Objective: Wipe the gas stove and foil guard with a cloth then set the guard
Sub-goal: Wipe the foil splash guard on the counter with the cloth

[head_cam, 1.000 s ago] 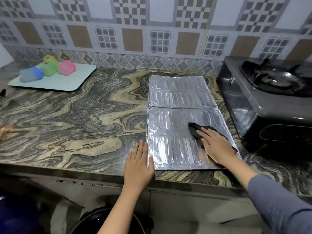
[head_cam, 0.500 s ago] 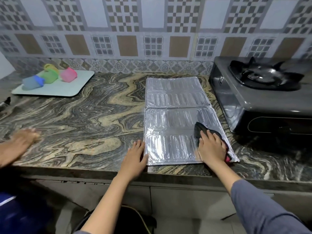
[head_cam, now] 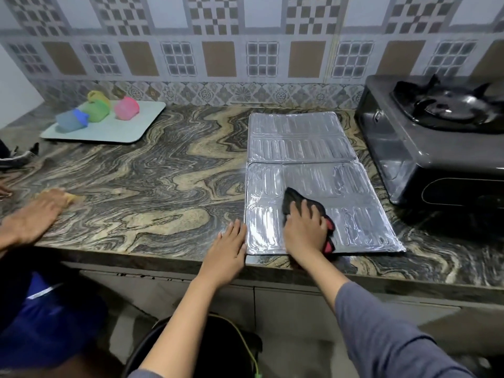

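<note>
Cloth (head_cam: 294, 198) on foil guard (head_cam: 300, 137) under right hand (head_cam: 304, 233), fingers (head_cam: 292, 211) spread; left hand (head_cam: 229, 248) flat beside

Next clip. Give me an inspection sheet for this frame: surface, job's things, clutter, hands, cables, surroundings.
Surface: marbled stone countertop.
Job's things: foil guard lying flat and unfolded on the countertop, left of the gas stove; dark cloth with a red edge on the guard's near panel.
Clutter: pale tray at back left, holding coloured cups.
Hands: left hand flat on the countertop at the guard's near left edge; right hand presses the cloth, fingers spread.
Cables: thin yellow-green cord below the counter edge.
Surroundings: patterned tiled wall; another person's hand on the countertop at far left.
</note>
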`<move>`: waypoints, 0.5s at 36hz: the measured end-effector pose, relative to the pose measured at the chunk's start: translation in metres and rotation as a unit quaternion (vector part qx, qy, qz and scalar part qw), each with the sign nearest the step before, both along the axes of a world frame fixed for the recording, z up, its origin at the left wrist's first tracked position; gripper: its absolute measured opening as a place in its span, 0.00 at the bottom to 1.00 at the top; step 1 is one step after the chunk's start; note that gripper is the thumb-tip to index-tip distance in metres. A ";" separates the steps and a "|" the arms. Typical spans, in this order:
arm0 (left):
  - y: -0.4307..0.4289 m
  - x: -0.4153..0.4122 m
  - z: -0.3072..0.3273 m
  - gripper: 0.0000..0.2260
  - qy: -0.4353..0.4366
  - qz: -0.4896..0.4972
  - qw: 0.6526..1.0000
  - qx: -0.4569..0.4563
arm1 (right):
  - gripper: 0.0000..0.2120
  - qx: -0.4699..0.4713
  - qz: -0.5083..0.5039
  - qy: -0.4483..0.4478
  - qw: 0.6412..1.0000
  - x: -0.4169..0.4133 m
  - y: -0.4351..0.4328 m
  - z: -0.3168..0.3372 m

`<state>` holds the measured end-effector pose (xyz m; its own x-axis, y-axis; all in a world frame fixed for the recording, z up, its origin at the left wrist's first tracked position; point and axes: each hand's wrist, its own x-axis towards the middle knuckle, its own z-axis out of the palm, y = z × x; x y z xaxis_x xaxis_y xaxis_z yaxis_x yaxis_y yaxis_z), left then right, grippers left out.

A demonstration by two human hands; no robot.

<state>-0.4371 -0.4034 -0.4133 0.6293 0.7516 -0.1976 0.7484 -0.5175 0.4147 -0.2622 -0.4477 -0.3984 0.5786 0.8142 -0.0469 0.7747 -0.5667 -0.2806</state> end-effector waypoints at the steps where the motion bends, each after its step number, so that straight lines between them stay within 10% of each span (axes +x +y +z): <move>1: -0.002 0.000 -0.001 0.24 -0.001 0.004 1.000 0.010 | 0.24 -0.001 0.013 -0.002 1.000 -0.007 0.003 -0.001; 18: -0.023 0.005 -0.014 0.22 -0.014 0.118 0.988 0.099 | 0.24 0.028 0.239 -0.031 0.970 -0.036 0.000 -0.014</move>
<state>-0.4325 -0.4262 -0.4271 0.4354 0.9001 -0.0165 0.8477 -0.4037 0.3442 -0.2984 -0.4482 -0.4125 0.1356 0.9904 0.0280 0.9613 -0.1247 -0.2457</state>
